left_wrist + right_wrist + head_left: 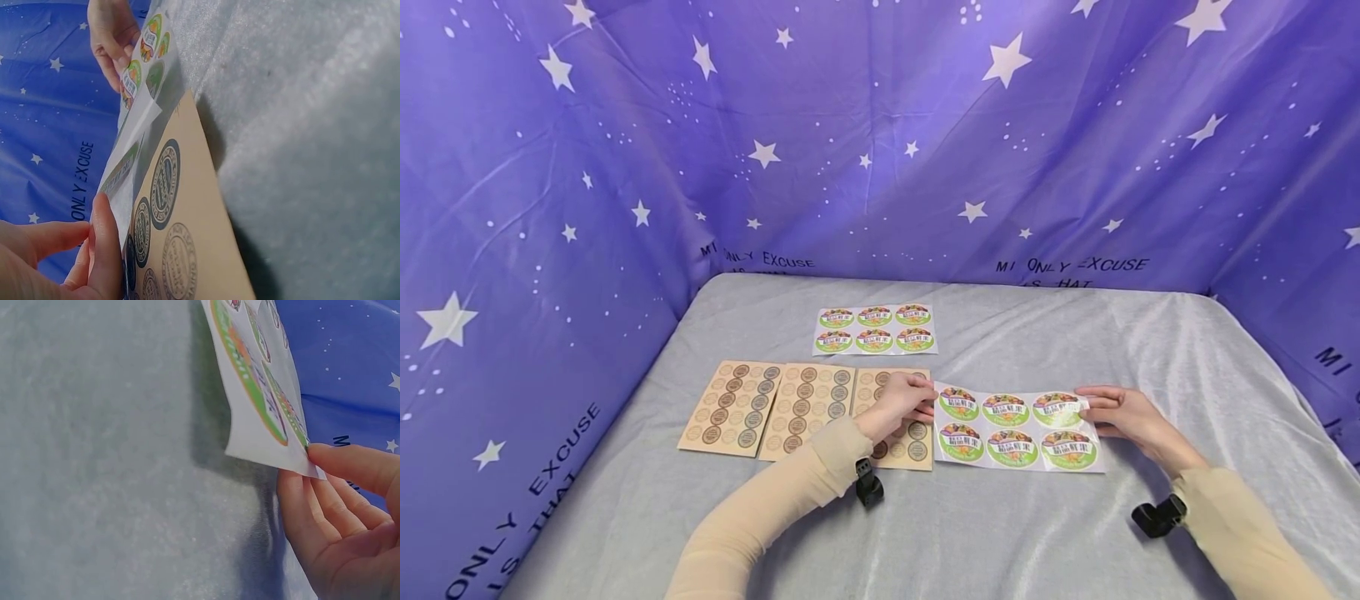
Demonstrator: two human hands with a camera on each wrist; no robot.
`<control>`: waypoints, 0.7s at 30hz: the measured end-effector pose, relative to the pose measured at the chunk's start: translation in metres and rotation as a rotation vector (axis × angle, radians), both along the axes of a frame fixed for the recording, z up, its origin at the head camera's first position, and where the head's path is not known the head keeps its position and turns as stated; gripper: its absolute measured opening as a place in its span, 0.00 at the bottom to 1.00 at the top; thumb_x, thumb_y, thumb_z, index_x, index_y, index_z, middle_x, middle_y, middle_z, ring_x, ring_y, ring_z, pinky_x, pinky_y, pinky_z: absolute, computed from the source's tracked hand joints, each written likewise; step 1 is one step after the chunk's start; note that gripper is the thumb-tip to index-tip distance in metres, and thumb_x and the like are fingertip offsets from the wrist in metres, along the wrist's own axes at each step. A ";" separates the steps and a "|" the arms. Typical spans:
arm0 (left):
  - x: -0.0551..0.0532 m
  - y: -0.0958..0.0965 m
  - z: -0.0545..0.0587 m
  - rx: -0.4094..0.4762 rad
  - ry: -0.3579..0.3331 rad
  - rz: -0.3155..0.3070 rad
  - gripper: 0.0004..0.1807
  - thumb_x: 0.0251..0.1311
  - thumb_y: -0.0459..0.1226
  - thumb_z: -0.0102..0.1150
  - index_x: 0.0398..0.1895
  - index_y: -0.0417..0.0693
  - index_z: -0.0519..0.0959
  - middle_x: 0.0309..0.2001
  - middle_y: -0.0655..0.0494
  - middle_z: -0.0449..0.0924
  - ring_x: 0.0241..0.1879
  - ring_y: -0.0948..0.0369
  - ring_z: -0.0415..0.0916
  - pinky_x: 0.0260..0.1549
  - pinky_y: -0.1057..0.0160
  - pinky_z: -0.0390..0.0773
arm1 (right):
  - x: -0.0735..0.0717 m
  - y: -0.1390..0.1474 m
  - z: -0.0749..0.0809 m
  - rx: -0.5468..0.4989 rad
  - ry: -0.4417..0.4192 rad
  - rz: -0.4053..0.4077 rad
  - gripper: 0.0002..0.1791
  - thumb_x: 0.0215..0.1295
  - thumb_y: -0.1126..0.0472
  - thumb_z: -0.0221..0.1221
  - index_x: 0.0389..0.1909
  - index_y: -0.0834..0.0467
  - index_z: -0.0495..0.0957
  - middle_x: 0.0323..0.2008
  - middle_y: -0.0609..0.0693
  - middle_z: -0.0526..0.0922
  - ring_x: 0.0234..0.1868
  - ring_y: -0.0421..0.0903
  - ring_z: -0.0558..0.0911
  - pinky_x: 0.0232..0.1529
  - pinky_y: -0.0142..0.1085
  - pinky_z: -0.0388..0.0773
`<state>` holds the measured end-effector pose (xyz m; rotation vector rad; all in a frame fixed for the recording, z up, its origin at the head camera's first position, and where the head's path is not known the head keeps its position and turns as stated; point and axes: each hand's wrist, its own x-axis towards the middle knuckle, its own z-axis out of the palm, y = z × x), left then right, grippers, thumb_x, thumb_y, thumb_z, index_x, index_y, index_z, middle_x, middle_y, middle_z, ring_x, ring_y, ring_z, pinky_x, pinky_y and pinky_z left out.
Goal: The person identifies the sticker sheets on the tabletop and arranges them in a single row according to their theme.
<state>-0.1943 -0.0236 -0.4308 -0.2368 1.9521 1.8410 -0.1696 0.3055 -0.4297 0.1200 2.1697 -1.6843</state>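
Observation:
A white sheet of round green fruit stickers (1021, 425) is stretched between my two hands at the right of the brown sheets. My left hand (901, 407) pinches its left edge between thumb and fingers, over the rightmost brown sticker sheet (891, 458). The right hand (1123, 419) grips the opposite edge near the upper corner. Its thumb (350, 464) lies on the printed face, with the fingers behind, in the right wrist view. That end of the sheet is lifted off the cloth and casts a shadow. In the left wrist view a brown sheet (187, 187) lies close by the left hand.
Two more brown sheets of round stickers, the middle one (805, 408) and the left one (730, 408), lie side by side in the row. Behind them is another fruit sticker sheet (875, 330). Grey cloth (1000, 533) covers the table; a purple star curtain (865, 125) surrounds it.

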 end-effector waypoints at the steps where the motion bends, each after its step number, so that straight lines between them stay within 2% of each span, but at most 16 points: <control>1: 0.000 0.000 0.000 0.001 0.001 0.001 0.09 0.54 0.26 0.52 0.39 0.31 0.75 0.21 0.50 0.73 0.14 0.64 0.71 0.22 0.64 0.81 | 0.000 0.000 0.000 0.005 0.001 0.001 0.32 0.54 0.67 0.59 0.57 0.74 0.59 0.32 0.39 0.81 0.33 0.37 0.80 0.35 0.36 0.80; 8: 0.000 0.000 0.000 -0.005 0.016 0.009 0.10 0.53 0.25 0.52 0.39 0.30 0.75 0.21 0.49 0.75 0.13 0.64 0.71 0.21 0.64 0.81 | 0.001 -0.001 -0.002 0.057 0.009 -0.005 0.32 0.53 0.68 0.59 0.58 0.75 0.58 0.35 0.45 0.81 0.33 0.37 0.79 0.36 0.37 0.80; 15: 0.001 0.001 -0.002 -0.037 0.055 0.003 0.09 0.52 0.25 0.53 0.38 0.30 0.75 0.24 0.42 0.77 0.13 0.64 0.71 0.22 0.62 0.81 | 0.004 -0.005 -0.002 0.157 0.063 0.015 0.30 0.52 0.71 0.58 0.55 0.77 0.59 0.37 0.55 0.80 0.31 0.39 0.79 0.34 0.37 0.80; 16: 0.002 0.001 -0.001 -0.036 0.061 0.002 0.10 0.52 0.25 0.53 0.38 0.30 0.76 0.24 0.42 0.77 0.12 0.64 0.71 0.22 0.62 0.81 | 0.004 -0.005 -0.002 0.177 0.073 0.020 0.30 0.52 0.71 0.58 0.55 0.77 0.60 0.38 0.57 0.79 0.31 0.39 0.79 0.34 0.37 0.80; 19: 0.007 0.000 0.010 -0.037 0.076 -0.003 0.11 0.53 0.24 0.52 0.40 0.28 0.74 0.26 0.37 0.77 0.13 0.63 0.71 0.25 0.59 0.81 | 0.005 -0.006 -0.002 0.235 0.109 0.041 0.28 0.53 0.71 0.58 0.54 0.77 0.61 0.39 0.61 0.78 0.31 0.39 0.78 0.33 0.37 0.80; 21: 0.006 -0.002 0.010 -0.035 0.090 -0.008 0.12 0.54 0.25 0.51 0.42 0.27 0.74 0.26 0.36 0.77 0.14 0.63 0.71 0.26 0.57 0.81 | 0.005 -0.006 -0.002 0.271 0.146 0.062 0.27 0.53 0.70 0.58 0.53 0.77 0.62 0.39 0.63 0.76 0.31 0.39 0.77 0.32 0.36 0.80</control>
